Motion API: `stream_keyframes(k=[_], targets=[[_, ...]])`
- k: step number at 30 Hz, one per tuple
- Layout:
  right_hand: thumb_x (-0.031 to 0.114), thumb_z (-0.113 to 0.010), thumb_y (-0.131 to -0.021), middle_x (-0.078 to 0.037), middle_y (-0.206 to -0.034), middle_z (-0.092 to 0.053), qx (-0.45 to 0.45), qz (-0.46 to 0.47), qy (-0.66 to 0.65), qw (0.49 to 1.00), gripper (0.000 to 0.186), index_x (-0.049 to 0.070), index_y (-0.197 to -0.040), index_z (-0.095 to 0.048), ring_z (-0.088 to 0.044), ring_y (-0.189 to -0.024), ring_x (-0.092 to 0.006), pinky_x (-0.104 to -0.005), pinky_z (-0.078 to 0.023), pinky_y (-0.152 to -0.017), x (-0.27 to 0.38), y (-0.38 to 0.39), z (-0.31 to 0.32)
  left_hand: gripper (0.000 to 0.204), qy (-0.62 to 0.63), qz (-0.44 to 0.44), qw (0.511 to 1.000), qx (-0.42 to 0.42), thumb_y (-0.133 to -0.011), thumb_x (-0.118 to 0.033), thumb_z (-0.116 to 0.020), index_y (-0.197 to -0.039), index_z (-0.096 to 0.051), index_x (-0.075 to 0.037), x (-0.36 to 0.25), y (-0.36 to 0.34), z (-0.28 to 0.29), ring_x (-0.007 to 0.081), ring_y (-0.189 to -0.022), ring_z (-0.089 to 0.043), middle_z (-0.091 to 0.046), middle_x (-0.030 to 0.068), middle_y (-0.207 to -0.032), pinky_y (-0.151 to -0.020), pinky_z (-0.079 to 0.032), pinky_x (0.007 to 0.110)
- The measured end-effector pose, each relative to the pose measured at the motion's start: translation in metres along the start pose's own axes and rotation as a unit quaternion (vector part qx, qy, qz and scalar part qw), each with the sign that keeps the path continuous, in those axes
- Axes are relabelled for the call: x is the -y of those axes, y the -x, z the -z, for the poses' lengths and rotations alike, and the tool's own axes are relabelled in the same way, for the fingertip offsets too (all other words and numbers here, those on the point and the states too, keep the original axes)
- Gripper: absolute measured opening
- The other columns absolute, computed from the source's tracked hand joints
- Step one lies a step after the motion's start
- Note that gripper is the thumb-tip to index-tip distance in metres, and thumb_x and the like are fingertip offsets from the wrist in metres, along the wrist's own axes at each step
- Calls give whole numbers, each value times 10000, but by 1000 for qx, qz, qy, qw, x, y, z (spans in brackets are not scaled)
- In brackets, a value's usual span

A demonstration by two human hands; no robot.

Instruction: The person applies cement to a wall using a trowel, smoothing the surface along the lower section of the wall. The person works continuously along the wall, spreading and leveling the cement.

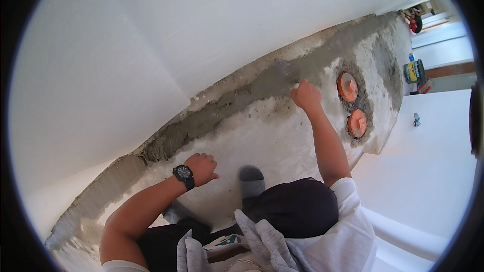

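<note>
Grey wet mortar (222, 113) runs in a band along the foot of the white wall (151, 45), from approx 8 o'clock up to 1 o'clock of the view. The right hand (305, 95) is at approx 1 o'clock, fingers closed round a pale handle, pressing a steel trowel (287, 70) flat onto the band, blade tilted toward the wall. The left hand (201, 167) sits near centre-low, at approx 6–7 o'clock — fingers loosely curled, holding nothing, knuckles resting on the rough concrete floor (267, 131) as a prop. A black wristwatch (183, 174) is on that wrist. The person crouches; a grey sock (251, 181) shows btwn the two arms.

Two orange round pipe caps (348, 87) sit in a mortar patch at 2 o'clock, just beside the right hand, the second one (357, 123) below the first. Far off at 2 o'clock stand a green-yellow box (414, 71) and a small bottle (416, 119) on the white floor.

Risks, as I judge them: the trowel's heel or the wrist could clip the nearer cap and smear mortar over it, since it's so close. Too steep a blade angle would gouge the fresh band instead of smoothing it. Mortar could also mark the clean wall if the blade edge rides up. With wt. on the left knuckles, a slip on gritty floor could throw the body fwd into the wet strip.
</note>
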State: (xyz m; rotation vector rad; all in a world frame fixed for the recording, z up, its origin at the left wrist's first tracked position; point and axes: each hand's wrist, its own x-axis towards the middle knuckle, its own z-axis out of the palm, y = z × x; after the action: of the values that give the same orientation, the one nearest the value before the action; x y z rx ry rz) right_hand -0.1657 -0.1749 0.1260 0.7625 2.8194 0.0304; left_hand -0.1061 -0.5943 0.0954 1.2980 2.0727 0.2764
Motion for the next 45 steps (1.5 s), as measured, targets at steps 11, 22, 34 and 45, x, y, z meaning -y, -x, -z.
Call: stream_keyframes(k=[11, 22, 34, 45], targets=[[343, -694, -883, -183, -930, -723, 4, 106, 8, 994, 340, 42, -1032, -647, -722, -871, -354, -459, -571, -747, 61, 47, -55, 364, 11, -2, 1000, -20, -847, -412, -734, -931, -707, -58, 1, 19, -24, 312, -993, -632, -658, 124, -988, -879, -498, 427], [285, -731, -835, -130, -931, -684, -88, 198, -23, 976, 322, 84, -1074, -653, -685, -798, -350, -462, -551, -684, 45, 48, -75, 399, 13, -13, 1000, 2, -880, -449, -694, -955, -693, -57, -3, 16, -28, 314, -1007, -631, -653, 120, -1003, -900, -499, 437], [270, -755, -813, -144, -926, -679, -118, 286, -116, 944, 398, 81, -1156, -685, -676, -840, -364, -469, -539, -709, 67, 76, -88, 412, 29, -12, 999, 8, -878, -451, -695, -968, -692, -49, -8, 15, -30, 333, -1004, -634, -654, 134, -1015, -892, -506, 452], [253, -644, -906, -280, -954, -671, -64, -75, -144, 985, 319, -42, -1023, -610, -669, -888, -455, -525, -534, -782, -56, 84, -101, 407, 18, -10, 999, 30, -878, -435, -699, -971, -691, -39, -5, 13, -23, 336, -1009, -635, -656, 144, -1009, -902, -508, 446]])
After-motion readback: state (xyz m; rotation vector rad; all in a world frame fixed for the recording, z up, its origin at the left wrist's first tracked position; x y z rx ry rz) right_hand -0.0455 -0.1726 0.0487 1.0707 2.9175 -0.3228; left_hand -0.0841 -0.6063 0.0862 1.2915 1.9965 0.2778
